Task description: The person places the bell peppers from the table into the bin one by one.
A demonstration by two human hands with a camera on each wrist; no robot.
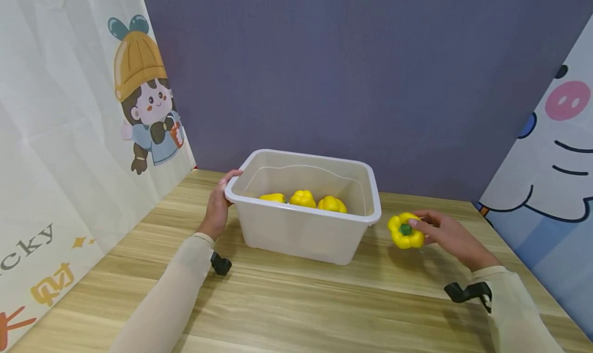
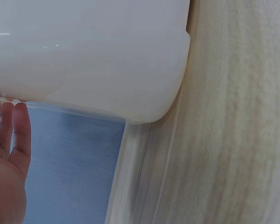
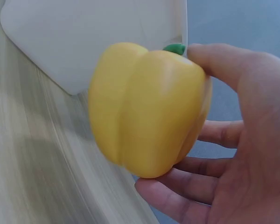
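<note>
A pale plastic bin stands on the wooden table, with three yellow bell peppers visible inside it. At the bin's left end, my left hand holds the rim, one finger lying over the top. The left wrist view shows other fingers of that hand against the rim's outer edge. Right of the bin, my right hand grips another yellow bell pepper above the table. Its green stem shows in the right wrist view, with the thumb beside it and the fingers around the far side and below.
The wooden table reaches back to a dark blue-grey wall panel. A white sheet with a cartoon child bounds the left side. Another cartoon-printed panel bounds the right. Black mounts sit on both wrists.
</note>
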